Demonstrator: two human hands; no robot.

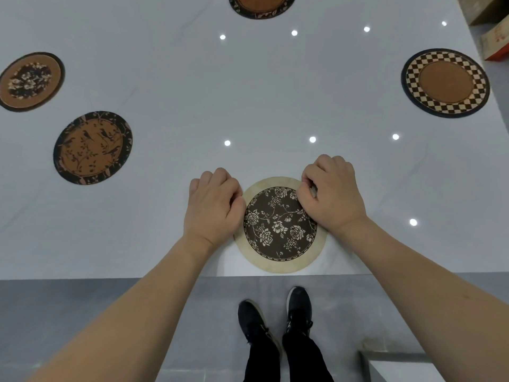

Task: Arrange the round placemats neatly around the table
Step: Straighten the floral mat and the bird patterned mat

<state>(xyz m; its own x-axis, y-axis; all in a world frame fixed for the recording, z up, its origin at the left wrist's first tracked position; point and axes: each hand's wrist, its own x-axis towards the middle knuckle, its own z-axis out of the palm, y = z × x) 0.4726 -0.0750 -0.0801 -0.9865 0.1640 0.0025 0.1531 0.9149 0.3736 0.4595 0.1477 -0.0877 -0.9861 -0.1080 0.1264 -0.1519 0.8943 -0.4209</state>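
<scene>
Both the left hand [213, 206] and the right hand [332, 195], fingers curled pinching opposite edges, hold the round cream-rimmed, dark floral placemat [279, 226] flat near the white bench's [248, 92] front edge, likely to square it.

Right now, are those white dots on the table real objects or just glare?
Head view: the dots look like ceiling lights mirrored in the glossy table, not objects. Wide-angle bending skews the edge mats; the floral placemat between both hands stays sharp.
</scene>
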